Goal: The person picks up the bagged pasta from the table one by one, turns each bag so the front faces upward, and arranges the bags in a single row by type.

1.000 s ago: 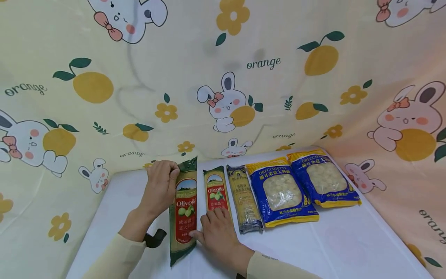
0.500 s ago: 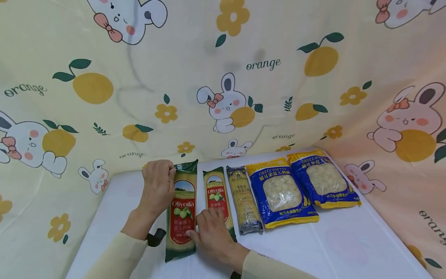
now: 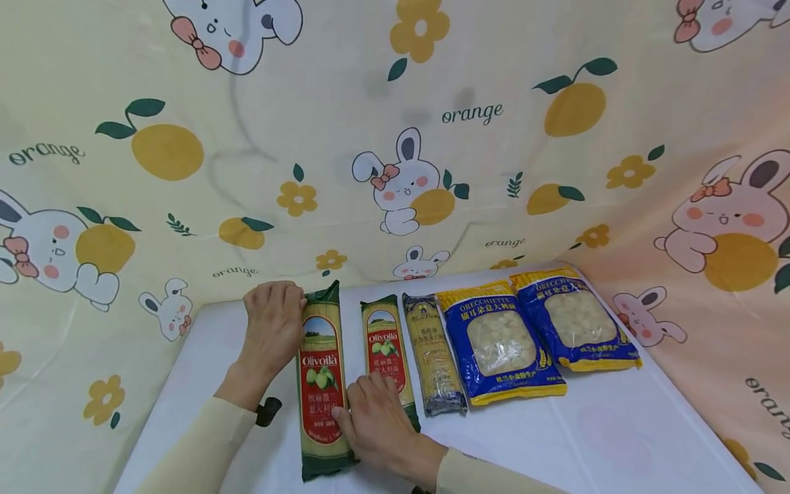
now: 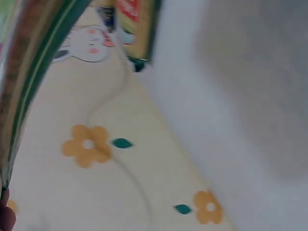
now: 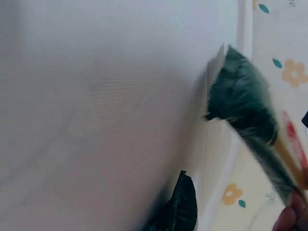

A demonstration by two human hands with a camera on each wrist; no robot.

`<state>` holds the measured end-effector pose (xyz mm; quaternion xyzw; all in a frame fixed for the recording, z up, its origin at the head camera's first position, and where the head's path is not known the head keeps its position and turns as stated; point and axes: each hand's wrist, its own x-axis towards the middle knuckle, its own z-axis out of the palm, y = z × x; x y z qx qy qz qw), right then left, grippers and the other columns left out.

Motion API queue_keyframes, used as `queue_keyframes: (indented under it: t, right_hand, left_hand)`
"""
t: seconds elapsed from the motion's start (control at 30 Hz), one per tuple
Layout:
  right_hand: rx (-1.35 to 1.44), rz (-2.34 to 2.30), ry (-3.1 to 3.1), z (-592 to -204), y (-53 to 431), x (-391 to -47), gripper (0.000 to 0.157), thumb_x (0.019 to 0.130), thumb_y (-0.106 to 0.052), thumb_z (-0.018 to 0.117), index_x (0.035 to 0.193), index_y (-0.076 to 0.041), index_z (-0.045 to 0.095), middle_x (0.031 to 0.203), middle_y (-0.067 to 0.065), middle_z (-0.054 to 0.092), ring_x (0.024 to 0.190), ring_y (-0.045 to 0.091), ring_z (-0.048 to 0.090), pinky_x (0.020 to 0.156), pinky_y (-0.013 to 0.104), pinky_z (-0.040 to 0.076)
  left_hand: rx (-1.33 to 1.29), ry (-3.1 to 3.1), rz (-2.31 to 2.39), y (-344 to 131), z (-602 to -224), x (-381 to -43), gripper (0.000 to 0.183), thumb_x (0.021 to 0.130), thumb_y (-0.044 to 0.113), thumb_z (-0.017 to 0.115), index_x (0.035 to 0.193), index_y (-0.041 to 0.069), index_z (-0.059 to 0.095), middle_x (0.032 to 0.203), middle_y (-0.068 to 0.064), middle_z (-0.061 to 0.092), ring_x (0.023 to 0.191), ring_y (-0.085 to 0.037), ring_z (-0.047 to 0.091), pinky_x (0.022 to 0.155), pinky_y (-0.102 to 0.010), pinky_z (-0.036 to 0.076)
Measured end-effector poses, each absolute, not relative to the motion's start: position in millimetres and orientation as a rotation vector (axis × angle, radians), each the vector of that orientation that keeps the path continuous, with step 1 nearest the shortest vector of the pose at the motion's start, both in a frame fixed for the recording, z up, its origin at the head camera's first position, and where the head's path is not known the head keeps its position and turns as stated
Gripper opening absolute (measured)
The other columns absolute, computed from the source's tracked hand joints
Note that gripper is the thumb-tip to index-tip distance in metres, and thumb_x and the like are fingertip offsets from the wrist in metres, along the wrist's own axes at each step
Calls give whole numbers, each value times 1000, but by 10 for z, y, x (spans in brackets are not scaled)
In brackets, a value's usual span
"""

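A green-ended Olivoilà spaghetti pack stands tilted up off the white table, label facing me. My left hand grips its upper left edge with curled fingers. Low on its right side, my right hand pinches the edge, thumb on the front. The right wrist view shows the pack's crumpled green end off the table, with fingertips on its side. Behind my right hand lies a second Olivoilà pack, partly hidden. The left wrist view catches the held pack's side close up.
Right of the second pack lie a slim pack of long pasta and two blue-and-yellow orecchiette bags, side by side on the white table. A rabbit-and-orange printed cloth rises behind and at the sides.
The held spaghetti pack has swung and tilted between both hands, its label now turned more toward me. My left hand has shifted slightly left; the other packs lie unmoved.
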<state>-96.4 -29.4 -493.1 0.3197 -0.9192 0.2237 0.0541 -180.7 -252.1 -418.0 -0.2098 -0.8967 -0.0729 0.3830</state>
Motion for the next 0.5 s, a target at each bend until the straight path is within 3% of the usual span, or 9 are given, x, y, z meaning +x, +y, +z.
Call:
queue_keyframes:
  t: [0.5]
  right_hand:
    - [875,607,-2933,-5029,-413,-1162,32,109,-44,56,97,-14,62,85,-5,52,86,13,42,79,33,33]
  left_hand:
    - [-421,-2565,-72,-2678,-4603,-2186,17,108,15,57,99,2,53,102,-19,60,105,-43,54,95,-61,39]
